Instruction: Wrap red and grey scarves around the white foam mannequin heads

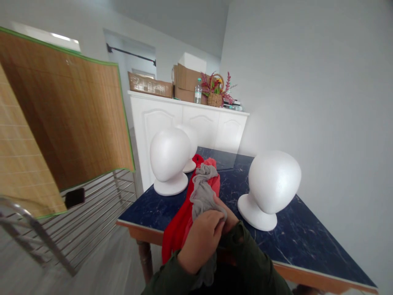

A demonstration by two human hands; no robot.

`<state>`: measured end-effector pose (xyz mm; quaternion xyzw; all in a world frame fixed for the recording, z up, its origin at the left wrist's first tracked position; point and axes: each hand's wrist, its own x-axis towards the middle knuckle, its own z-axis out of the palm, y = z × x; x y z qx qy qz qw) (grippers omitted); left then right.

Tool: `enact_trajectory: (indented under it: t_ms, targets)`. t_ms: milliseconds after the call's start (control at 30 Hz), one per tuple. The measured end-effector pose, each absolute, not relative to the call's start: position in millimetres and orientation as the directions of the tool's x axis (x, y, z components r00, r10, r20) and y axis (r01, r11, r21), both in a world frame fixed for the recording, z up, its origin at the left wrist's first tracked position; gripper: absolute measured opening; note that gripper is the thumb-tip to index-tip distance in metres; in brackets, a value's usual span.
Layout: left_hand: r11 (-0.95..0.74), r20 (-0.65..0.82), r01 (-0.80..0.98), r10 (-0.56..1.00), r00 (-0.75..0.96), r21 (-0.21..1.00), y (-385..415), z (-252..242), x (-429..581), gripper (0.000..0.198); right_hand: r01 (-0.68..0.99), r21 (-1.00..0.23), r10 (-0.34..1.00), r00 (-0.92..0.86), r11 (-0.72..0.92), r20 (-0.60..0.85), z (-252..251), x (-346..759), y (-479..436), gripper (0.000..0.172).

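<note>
A grey stretchy cloth point(203, 190) lies over a red cloth point(179, 223) on the dark blue marble-look table point(303, 237). My left hand point(201, 239) grips the near end of the grey cloth. My right hand point(229, 217) is mostly hidden behind the left and pinches the same cloth. Both sleeves are dark green. The red cloth hangs over the table's near edge. Three white foam heads stand on the table: one at the left point(169, 159), one behind it point(192, 143), one at the right point(272, 186).
A metal drying rack point(89, 217) with bamboo mats point(61, 119) stands to the left. A white cabinet point(187, 123) at the back carries cardboard boxes, a water bottle point(198, 91) and a flower basket point(215, 92). A grey wall runs along the right.
</note>
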<state>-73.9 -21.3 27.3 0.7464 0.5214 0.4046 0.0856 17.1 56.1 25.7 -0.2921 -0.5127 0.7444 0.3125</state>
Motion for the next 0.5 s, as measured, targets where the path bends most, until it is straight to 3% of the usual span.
enact_trajectory:
  t_ms: [100, 200, 267, 333, 400, 500]
  targets:
    - [-0.516, 0.522, 0.657, 0.826, 0.212, 0.55, -30.3, 21.4, -74.5, 0.02, -0.087, -0.968, 0.782, -0.608, -0.237, -0.137, 27.2, 30.2, 67.2, 0.04]
    - [-0.456, 0.524, 0.649, 0.845, 0.103, 0.608, -33.6, 10.6, -85.5, 0.024, 0.037, -0.997, 0.944, -0.325, 0.069, 0.054, 25.0, 42.6, 76.6, 0.034]
    - [-0.354, 0.478, 0.63, 0.878, -0.031, 0.691, -31.2, 2.8, -93.0, 0.026, 0.119, -0.974, 0.97, -0.169, 0.195, 0.174, 23.9, 50.5, 81.0, 0.032]
    - [-0.285, 0.404, 0.587, 0.911, -0.079, 0.757, -26.5, -4.6, -97.2, 0.027, 0.041, -0.988, 0.986, -0.074, 0.152, 0.149, 23.6, 57.2, 83.0, 0.034]
    - [-0.27, 0.357, 0.584, 0.933, -0.038, 0.766, -21.6, -11.1, -97.0, 0.027, -0.087, -0.996, 0.998, -0.059, 0.012, 0.017, 23.7, 62.1, 80.8, 0.037]
    - [-0.289, 0.326, 0.68, 0.942, 0.077, 0.674, -16.9, -18.8, -91.0, 0.031, -0.117, -0.983, 0.957, -0.272, -0.14, -0.104, 23.0, 65.5, 67.6, 0.049]
